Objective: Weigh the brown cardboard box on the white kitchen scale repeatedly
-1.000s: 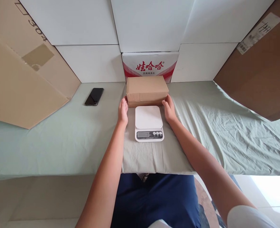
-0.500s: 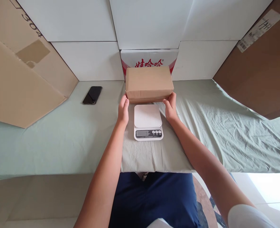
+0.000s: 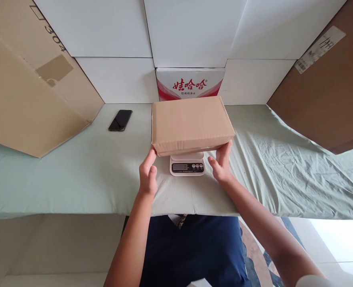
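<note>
A brown cardboard box (image 3: 191, 121) is held level above a white kitchen scale (image 3: 187, 167), covering most of the scale's platform. Its near left corner rests on the fingers of my left hand (image 3: 148, 173). At the near right corner, my right hand (image 3: 222, 161) supports the box from below, thumb apart toward the scale. The scale's display and buttons face me and stay visible. Whether the box touches the platform I cannot tell.
A black phone (image 3: 120, 120) lies to the left on the pale green cloth (image 3: 89, 179). A white and red printed carton (image 3: 190, 83) stands behind the box. Large cardboard panels flank the table, left (image 3: 38, 95) and right (image 3: 328, 91), with white panels (image 3: 194, 32) at the back.
Both hands have brought the cardboard box nearer to me, from behind the scale to over its platform. The lettering on the carton behind is now fully uncovered.
</note>
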`<state>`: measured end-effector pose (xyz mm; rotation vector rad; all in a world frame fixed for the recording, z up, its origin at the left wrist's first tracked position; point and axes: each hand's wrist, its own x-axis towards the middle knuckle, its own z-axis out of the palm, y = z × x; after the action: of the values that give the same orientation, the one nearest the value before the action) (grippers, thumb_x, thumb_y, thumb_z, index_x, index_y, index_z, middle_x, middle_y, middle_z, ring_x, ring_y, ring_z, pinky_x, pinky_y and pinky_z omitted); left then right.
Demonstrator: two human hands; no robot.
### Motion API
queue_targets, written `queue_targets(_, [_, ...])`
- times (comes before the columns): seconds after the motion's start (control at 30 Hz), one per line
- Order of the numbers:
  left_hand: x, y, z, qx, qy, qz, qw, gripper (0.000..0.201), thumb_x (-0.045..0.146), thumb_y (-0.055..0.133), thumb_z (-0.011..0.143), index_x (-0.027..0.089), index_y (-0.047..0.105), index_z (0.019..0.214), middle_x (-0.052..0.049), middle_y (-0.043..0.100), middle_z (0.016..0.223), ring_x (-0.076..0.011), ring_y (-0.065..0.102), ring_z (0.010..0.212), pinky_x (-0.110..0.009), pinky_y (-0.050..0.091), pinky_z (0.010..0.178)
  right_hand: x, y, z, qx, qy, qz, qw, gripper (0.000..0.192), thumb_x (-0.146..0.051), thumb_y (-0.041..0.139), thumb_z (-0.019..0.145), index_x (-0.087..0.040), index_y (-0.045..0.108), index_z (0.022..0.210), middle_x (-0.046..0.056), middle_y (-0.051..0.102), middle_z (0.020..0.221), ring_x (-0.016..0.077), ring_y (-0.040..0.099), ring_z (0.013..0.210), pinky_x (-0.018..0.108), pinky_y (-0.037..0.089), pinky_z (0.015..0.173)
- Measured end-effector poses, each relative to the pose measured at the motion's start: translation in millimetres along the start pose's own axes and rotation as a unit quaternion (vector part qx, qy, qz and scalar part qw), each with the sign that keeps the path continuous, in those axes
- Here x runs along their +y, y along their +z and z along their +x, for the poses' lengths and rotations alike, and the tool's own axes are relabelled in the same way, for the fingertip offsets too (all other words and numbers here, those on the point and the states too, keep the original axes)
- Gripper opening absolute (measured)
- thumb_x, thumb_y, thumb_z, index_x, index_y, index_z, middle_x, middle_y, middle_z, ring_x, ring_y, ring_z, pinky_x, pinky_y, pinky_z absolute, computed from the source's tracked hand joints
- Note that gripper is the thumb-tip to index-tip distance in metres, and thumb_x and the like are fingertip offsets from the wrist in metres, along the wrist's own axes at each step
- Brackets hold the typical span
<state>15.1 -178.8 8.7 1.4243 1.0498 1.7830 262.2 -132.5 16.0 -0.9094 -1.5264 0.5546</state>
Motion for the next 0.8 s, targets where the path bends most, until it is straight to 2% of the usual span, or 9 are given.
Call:
queue_targets(0.17, [-4.1,-0.3,4.8,0.001,-0.028,-0.009,1.000,0.076,0.072,0.048,0.092,0.024,0.053,0.152,-0.012,0.053,0.158,-0.0326,0.042,0.153,-0.047,0.033,0.128,-5.6,4.9,-12.5,0.003,0.001,0.003,1.000,0.070,-0.063,0.056,0.087,-0.037,0.032,0.148,0.010,0.040,0.150,0.0371,0.042,0.142,0.061,0.039,0.119])
queue_targets(0.5, [-3.6,2.1,0.0,-0.017,-0.061,0.009,0.998,0.074,0.069,0.046,0.095,0.025,0.048,0.155,-0.011,0.046,0.164,-0.0304,0.036,0.156,-0.045,0.030,0.129,5.7,4.8,-13.2,0.012,0.079,0.052,0.995,0.068,-0.058,0.058,0.085,-0.035,0.035,0.144,0.009,0.045,0.144,0.0352,0.047,0.134,0.059,0.044,0.112])
queue_targets(0.63, [-0.8,2.9,0.3,-0.035,-0.060,0.021,0.997,0.072,0.063,0.048,0.097,0.025,0.043,0.158,-0.009,0.044,0.165,-0.0297,0.035,0.157,-0.046,0.029,0.129,8.0,5.2,-12.8,0.018,0.079,0.066,0.995,0.063,-0.055,0.059,0.084,-0.034,0.037,0.140,0.009,0.045,0.141,0.0344,0.046,0.134,0.059,0.042,0.114])
queue_targets(0.8, [-2.2,1.3,0.1,-0.014,-0.087,0.014,0.996,0.075,0.066,0.048,0.095,0.023,0.047,0.156,-0.011,0.047,0.163,-0.0302,0.036,0.156,-0.044,0.030,0.129,8.2,3.9,-12.5,0.017,0.075,0.049,0.996,0.060,-0.054,0.059,0.085,-0.034,0.036,0.137,0.009,0.045,0.138,0.0340,0.046,0.132,0.059,0.044,0.112])
